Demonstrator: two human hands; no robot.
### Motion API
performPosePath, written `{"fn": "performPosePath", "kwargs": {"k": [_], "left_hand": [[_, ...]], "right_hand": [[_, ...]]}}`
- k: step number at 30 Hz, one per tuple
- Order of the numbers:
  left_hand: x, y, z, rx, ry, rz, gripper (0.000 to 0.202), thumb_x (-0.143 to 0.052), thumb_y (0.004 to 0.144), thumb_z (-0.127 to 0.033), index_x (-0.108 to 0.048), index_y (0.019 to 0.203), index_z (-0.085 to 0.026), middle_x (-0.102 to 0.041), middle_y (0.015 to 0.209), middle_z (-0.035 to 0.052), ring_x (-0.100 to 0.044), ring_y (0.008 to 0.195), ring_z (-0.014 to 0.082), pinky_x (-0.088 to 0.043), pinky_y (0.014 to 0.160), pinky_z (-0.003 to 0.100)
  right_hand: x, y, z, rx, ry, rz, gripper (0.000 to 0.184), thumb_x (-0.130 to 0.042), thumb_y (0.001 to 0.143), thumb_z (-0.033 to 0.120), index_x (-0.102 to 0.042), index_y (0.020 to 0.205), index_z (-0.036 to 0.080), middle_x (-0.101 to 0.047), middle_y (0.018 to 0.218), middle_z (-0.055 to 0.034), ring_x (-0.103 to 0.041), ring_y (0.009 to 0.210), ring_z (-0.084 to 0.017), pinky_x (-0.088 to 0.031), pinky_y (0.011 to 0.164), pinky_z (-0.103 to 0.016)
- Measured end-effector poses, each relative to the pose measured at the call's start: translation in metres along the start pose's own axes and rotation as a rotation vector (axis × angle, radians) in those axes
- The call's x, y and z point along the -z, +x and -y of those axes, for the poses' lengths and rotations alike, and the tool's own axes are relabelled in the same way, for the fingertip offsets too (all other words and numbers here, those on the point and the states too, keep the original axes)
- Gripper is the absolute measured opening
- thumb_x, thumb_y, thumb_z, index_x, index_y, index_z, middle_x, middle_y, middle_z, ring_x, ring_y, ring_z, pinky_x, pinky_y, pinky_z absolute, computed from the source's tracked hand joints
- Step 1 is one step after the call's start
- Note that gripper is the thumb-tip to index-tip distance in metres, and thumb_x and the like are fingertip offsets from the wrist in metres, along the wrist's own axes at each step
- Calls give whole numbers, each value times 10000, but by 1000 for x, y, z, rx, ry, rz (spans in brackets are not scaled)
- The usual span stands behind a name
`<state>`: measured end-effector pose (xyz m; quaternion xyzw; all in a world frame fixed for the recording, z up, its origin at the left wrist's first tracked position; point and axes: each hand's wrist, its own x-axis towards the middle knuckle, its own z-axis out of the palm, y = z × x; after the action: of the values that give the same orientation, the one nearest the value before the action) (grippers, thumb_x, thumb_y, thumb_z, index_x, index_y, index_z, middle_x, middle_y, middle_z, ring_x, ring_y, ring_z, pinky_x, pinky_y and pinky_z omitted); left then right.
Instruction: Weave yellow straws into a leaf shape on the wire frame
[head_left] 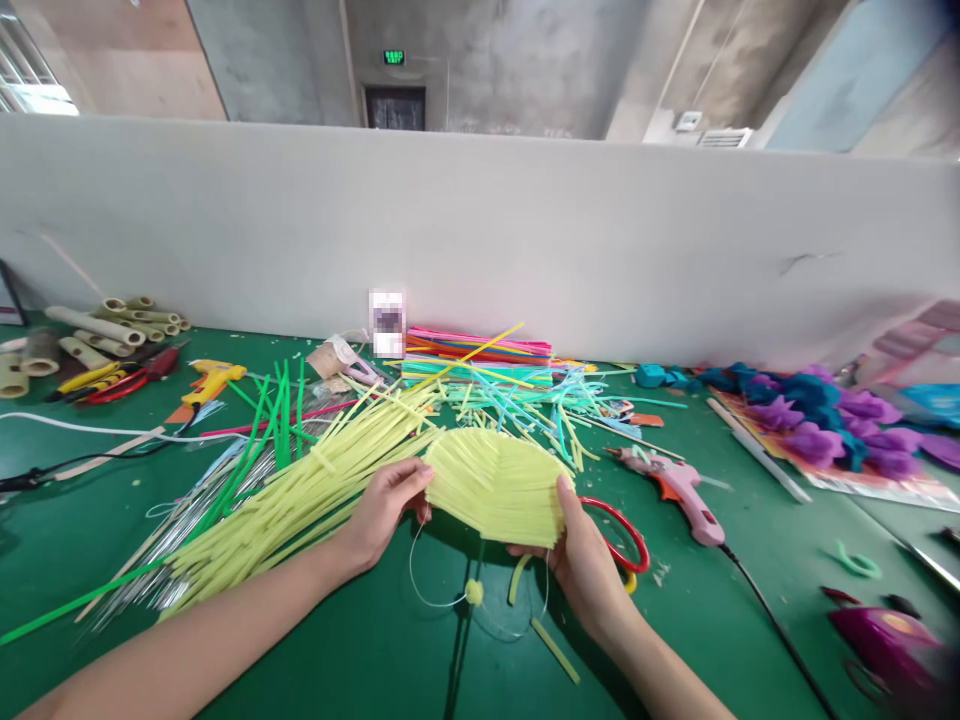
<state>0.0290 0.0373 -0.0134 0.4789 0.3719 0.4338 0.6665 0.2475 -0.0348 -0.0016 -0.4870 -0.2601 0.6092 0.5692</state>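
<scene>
Two hands [384,512], pinching opposite sides of yellowish leaf shape [491,485], forearms [217,625] angled inward

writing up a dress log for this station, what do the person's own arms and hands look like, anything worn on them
Both the left hand and right hand are gloveless. The left forearm and right forearm are bare, with no sleeve, watch or bracelet showing.

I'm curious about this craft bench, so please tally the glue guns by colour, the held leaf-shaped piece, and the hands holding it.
Yellow glue gun: 1
Pink glue gun: 1
Leaf-shaped piece: 1
Left hand and right hand: 2
Total: 5
</scene>
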Motion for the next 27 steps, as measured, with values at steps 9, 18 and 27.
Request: {"fn": "performPosePath", "kwargs": {"k": [9,18,27], "left_hand": [[2,-2,-5,159,-107,164,370,-685,805,-377,-641,1083,-137,-706,980,116,-680,830,227,-551,667,306],[-14,-7,-8,256,-151,190,473,-766,743,-272,-630,1183,-162,-724,1065,121,-690,946,273,-540,863,402],[-7,-6,-8,293,26,270,404,-790,711,-297,-668,1070,-157,-725,1039,122,-693,866,269,-598,642,361]], "right_hand": [[-3,-3,1,-30,-38,31,473,-638,832,498,-667,1129,131,-720,1074,-115,-681,954,-263,-584,678,-307],[-16,-16,0,-36,-4,76,600,-821,673,372,-630,1211,188,-724,1087,-98,-700,922,-265,-571,737,-345],[-9,-12,0,-132,74,125,543,-769,756,322,-599,1252,184,-720,1096,-90,-703,936,-232,-565,808,-325]]}}
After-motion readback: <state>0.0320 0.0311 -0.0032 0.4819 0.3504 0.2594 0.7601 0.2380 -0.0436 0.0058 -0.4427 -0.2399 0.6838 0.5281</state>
